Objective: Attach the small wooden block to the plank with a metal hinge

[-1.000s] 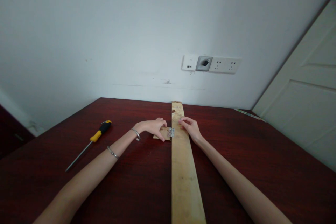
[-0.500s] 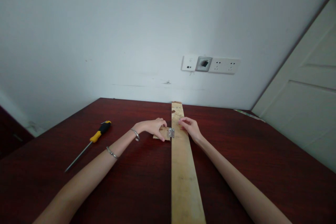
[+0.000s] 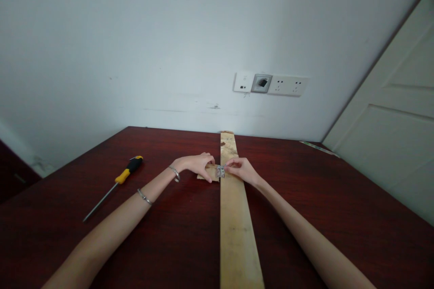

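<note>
A long pale wooden board runs from the wall toward me. Against its left side lies a short wooden piece, gripped between the thumb and fingers of my left hand. A small silver hinge bridges the seam between the two pieces. My right hand rests over the board, thumb and forefinger pinched at the hinge's right leaf. Whatever sits between those fingertips is too small to make out.
A yellow-and-black screwdriver lies on the dark red table left of my left arm. Behind the table stands a white wall with sockets. A white door is on the right, with a thin strip near the table's far right corner.
My right hand has moved down and left along the board, bringing its fingertips to the hinge. My left hand keeps its hold on the short wooden piece.
</note>
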Tool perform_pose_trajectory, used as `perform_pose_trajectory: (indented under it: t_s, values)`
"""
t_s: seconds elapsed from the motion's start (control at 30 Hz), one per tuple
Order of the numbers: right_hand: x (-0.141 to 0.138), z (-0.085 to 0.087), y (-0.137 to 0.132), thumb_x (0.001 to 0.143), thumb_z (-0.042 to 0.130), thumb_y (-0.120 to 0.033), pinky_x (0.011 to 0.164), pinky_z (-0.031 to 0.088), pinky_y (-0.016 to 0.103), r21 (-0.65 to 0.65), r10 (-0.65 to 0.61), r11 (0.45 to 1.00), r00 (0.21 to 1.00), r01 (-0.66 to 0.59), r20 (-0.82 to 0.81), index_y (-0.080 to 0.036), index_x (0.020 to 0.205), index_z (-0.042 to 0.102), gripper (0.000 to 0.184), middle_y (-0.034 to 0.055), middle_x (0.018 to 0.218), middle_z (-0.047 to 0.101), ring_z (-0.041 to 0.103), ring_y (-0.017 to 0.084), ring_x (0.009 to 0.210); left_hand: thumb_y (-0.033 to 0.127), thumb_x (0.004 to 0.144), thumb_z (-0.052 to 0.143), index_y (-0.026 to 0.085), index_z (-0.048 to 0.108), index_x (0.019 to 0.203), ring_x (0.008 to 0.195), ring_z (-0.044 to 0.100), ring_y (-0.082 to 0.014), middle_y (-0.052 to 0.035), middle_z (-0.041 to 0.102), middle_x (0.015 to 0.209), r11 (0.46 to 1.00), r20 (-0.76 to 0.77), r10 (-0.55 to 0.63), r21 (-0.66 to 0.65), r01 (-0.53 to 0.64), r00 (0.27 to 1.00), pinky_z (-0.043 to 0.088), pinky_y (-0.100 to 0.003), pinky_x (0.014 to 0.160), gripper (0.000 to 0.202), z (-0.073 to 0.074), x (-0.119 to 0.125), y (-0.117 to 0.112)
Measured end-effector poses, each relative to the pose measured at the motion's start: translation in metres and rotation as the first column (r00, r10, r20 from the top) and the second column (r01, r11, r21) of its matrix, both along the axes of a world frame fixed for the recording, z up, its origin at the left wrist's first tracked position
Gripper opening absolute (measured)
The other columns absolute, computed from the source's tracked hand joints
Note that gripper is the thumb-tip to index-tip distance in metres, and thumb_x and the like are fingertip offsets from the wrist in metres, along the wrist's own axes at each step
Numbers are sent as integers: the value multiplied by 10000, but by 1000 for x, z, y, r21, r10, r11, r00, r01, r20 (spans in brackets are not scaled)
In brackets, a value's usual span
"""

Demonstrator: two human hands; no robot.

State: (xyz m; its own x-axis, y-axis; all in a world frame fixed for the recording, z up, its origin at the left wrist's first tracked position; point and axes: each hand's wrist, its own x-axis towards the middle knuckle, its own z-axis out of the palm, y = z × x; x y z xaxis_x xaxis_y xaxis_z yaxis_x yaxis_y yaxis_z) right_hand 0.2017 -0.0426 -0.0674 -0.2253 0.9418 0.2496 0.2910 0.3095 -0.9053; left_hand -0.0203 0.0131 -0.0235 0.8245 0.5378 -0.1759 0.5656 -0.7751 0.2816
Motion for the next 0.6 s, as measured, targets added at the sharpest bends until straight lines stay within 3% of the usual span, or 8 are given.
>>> perform_pose_trajectory:
  t_s: [0.2, 0.6]
  values:
    - [-1, -7, 2, 694, 699, -399, 562, 431, 250, 1, 42, 999, 999, -42, 35, -156, 749, 710, 249, 14, 678, 663, 546, 124, 576, 624, 611, 669, 144, 524, 1050, 992, 470, -254, -86, 508, 1038, 1000, 7, 4, -8, -4, 1000, 397, -287, 789, 666, -2, -1, 1]
    - [-1, -3, 0, 703, 702, -363, 615, 451, 255, 51, 51, 997, 994, -56, 92, -162, 758, 725, 210, 25, 730, 690, 584, 137, 637, 616, 620, 674, 140, 529, 1045, 988, 475, -251, -88, 515, 1033, 1000, -1, -10, 12, 10, 1000, 391, -284, 791, 654, -3, 0, 2]
